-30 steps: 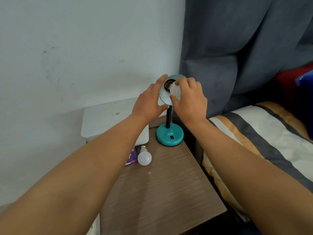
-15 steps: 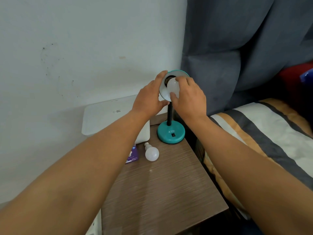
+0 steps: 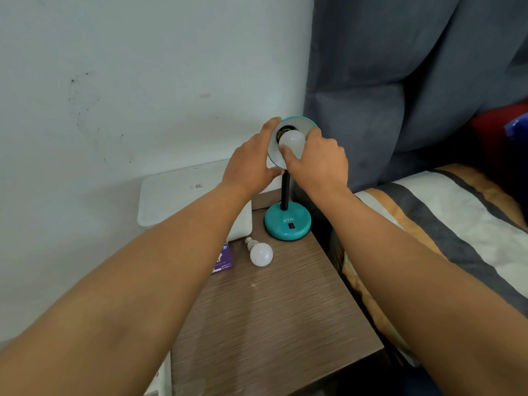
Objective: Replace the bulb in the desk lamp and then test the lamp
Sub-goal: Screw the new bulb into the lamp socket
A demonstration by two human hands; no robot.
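Note:
A teal desk lamp stands at the back of the wooden bedside table [image 3: 271,318], its round base [image 3: 287,224] carrying a black switch and a black flexible neck. The shade [image 3: 300,124] is tipped toward me. My left hand [image 3: 251,164] grips the shade's left rim, index finger over the top, thumb under the bottom edge. My right hand [image 3: 317,161] holds a white bulb [image 3: 292,141] whose base sits at the dark socket inside the shade. A second white bulb [image 3: 260,252] lies loose on the table in front of the lamp base.
A white box-shaped device [image 3: 183,195] stands against the wall at the table's back left. A purple bulb carton [image 3: 223,260] lies beside the loose bulb. A grey curtain [image 3: 400,81] hangs behind the lamp. A bed with a striped cover [image 3: 445,224] adjoins the table's right side.
My right hand's fingers have shifted around the bulb in the shade, and more of the bulb now shows. My left hand stays on the shade rim.

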